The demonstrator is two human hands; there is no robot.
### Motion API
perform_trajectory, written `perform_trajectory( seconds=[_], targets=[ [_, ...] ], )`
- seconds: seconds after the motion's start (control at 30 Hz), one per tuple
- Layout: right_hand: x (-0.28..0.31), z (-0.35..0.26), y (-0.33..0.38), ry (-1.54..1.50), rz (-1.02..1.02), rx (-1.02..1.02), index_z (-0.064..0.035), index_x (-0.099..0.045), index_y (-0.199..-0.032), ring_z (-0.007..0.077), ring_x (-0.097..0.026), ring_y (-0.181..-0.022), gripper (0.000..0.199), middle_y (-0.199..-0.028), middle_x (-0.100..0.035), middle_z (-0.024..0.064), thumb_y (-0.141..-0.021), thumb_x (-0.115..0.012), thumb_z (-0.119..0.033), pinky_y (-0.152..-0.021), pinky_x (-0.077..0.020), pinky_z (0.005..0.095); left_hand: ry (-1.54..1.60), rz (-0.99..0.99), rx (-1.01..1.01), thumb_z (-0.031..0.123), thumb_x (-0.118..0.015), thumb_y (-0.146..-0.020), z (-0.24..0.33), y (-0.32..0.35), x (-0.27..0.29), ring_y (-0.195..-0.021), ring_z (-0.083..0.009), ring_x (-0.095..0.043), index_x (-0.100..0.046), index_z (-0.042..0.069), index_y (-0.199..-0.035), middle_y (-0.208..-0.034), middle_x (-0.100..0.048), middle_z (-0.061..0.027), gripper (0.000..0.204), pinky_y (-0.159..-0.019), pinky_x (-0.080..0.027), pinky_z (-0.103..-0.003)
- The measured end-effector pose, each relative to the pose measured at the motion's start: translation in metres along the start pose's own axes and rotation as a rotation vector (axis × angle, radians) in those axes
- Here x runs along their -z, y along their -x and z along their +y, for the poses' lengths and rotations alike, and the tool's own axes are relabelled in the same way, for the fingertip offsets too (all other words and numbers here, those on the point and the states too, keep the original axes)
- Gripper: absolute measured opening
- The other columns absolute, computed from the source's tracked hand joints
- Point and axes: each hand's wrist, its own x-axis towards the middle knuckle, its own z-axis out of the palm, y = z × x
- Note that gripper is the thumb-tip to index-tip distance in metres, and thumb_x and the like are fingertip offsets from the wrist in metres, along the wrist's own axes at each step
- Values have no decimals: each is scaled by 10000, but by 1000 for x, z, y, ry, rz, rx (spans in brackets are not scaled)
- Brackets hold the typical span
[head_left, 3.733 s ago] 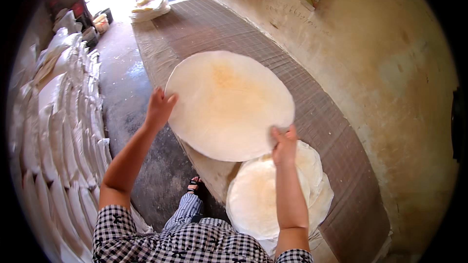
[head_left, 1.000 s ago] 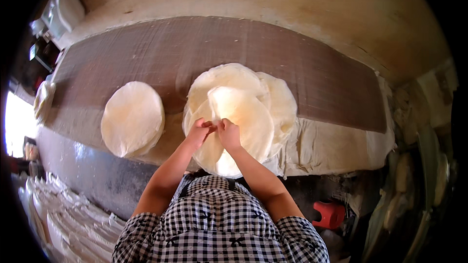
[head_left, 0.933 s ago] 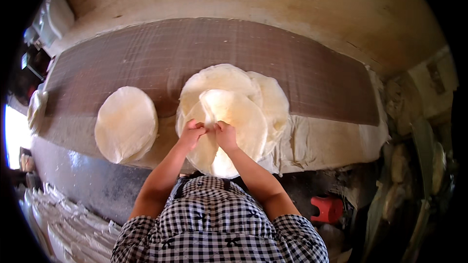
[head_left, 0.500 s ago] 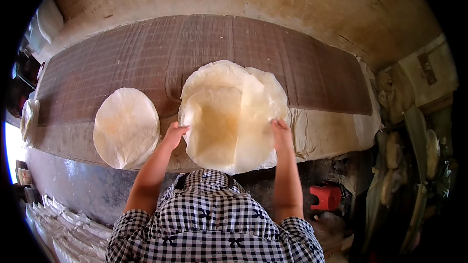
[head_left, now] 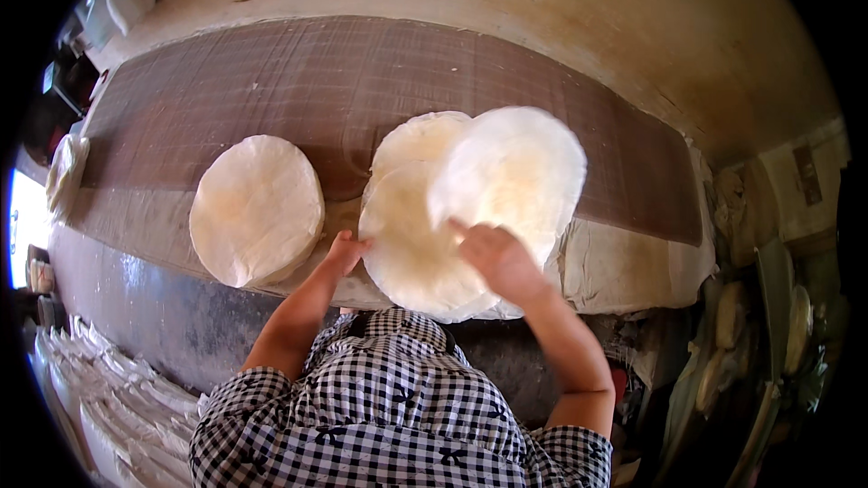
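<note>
Two piles of thin, round, pale sheets, soft like flatbread or dough, lie before me. At the near left edge of the middle pile [head_left: 407, 235], my left hand [head_left: 344, 253] is closed, its fingertips pinching the rim. A paler round sheet [head_left: 533, 172] overlaps that pile's right side and is smeared by motion. My right hand [head_left: 497, 258] is over this sheet's lower left part, also blurred, with a finger pointing toward its edge. Whether it grips the sheet cannot be made out. The left pile [head_left: 256, 208] lies apart, touched by neither hand.
The piles rest on a long table with a brown, creased cover [head_left: 298, 81] and pale cloth [head_left: 624, 262] along its near right side. A wall [head_left: 588, 18] rises behind. White folded material [head_left: 117, 398] lies at lower left; greenish boards [head_left: 773, 298] and rounded objects crowd the right.
My right hand has moved from the pile's right edge inward to the left. The folded top sheet now lies spread out, farther right. My left hand stays at the left rim. The view has shifted slightly.
</note>
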Motion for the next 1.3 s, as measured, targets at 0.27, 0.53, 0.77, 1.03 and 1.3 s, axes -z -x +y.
perform_trajectory(
  seconds=[0.27,0.53,0.77,1.03,1.3],
  targets=[
    [-225,-42,61,-86,-170,-327,-54,-558,-936,282,-545,-956,223,-1167,-529,143,-727,-482,-64,-752,-469,364,506,-150,59,158,-505,-900,26,30,-19,-880,-220,-582,-522,-18,-1011,-978,-593,-112,209,-809,-474,-386],
    [-72,-2,-13,-131,134,-424,-31,-578,-922,281,-581,-885,234,-991,-601,150,-709,-481,-21,-730,-474,372,364,-125,-17,63,-518,-870,6,11,-4,-925,-256,-569,-475,-39,-977,-1015,-549,-170,154,-813,-471,-381],
    [-84,-30,25,0,104,-91,21,-578,-947,280,-515,-1004,269,-1069,-563,150,-715,-503,-92,-878,-411,369,305,-228,-59,78,-528,-842,20,19,-13,-891,-203,-604,-580,0,-1050,-968,-629,-103,229,-783,-490,-328],
    [-205,-19,121,37,58,-626,-90,-611,-1062,342,-347,-1240,369,-1276,-465,121,-723,-487,-14,-1006,-314,421,190,-32,44,42,-524,-829,20,25,-7,-801,-234,-636,-617,-38,-950,-923,-645,-146,172,-701,-523,-349],
    [-227,9,124,-173,271,-764,-63,-617,-1054,373,-312,-1258,459,-1311,-430,143,-645,-487,100,-1026,-311,392,348,-254,-119,-19,-527,-798,-39,-47,68,-861,-260,-608,-604,6,-789,-908,-625,-148,82,-765,-503,-365]
  ],
)
